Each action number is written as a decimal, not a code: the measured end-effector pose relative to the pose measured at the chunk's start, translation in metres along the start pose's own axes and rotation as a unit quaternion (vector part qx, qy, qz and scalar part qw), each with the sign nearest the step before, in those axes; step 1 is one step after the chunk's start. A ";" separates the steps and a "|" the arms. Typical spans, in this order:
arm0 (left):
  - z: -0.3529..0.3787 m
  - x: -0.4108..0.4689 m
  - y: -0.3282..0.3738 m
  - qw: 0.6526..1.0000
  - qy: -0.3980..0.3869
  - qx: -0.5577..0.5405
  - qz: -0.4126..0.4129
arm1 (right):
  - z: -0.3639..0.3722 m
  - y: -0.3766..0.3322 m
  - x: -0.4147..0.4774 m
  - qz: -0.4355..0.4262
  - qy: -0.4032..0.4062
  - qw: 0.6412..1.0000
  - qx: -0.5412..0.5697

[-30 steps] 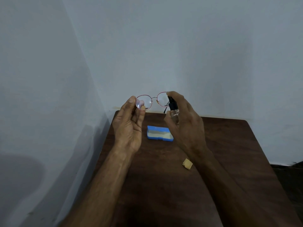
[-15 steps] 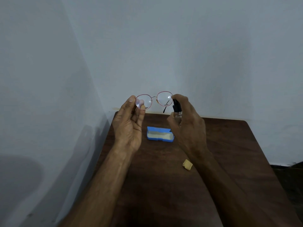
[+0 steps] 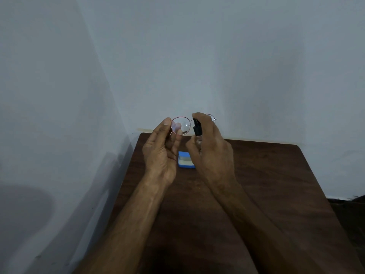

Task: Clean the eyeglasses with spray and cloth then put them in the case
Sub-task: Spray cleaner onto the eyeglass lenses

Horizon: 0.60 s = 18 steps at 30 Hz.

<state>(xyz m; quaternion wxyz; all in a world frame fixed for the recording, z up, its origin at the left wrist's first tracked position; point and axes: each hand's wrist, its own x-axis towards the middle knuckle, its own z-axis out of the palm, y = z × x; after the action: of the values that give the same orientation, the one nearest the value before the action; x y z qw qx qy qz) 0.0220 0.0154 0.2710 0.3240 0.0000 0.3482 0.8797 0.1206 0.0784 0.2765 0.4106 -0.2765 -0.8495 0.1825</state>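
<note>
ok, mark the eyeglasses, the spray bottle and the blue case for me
eyeglasses [image 3: 181, 126], head view, on the lens nearer the left hand.
spray bottle [image 3: 197, 128], head view, on its black nozzle head.
blue case [image 3: 184, 162], head view, on the part showing between the hands.

No legible text, label, brand, number or sign appears on any surface in the head view; all visible surfaces are unmarked or too dim.

You have a dark wooden table [image 3: 276, 184] filling the lower centre and right of the frame, pushed into a corner of pale walls [image 3: 197, 56]; dark floor [image 3: 351, 212] shows at the right edge
</note>
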 end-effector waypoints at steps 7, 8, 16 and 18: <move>0.003 -0.003 -0.007 1.000 0.003 -0.001 -0.017 | 0.000 0.015 -0.003 0.012 0.010 0.996 -0.089; 0.003 -0.003 -0.008 1.000 0.002 -0.002 -0.017 | 0.000 0.017 -0.004 0.014 0.007 0.996 -0.088; 0.003 0.004 -0.016 0.999 -0.002 -0.004 -0.033 | -0.006 0.046 -0.011 0.023 0.005 0.999 -0.049; 0.005 0.004 -0.018 0.999 -0.004 -0.009 -0.039 | -0.008 0.051 -0.012 0.030 0.009 0.998 -0.051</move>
<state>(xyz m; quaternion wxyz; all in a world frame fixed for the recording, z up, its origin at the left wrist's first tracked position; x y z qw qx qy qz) 0.0300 0.0304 0.2628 0.3595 -0.0129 0.3388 0.8694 0.1498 0.1114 0.2464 0.3978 -0.3245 -0.8452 0.1485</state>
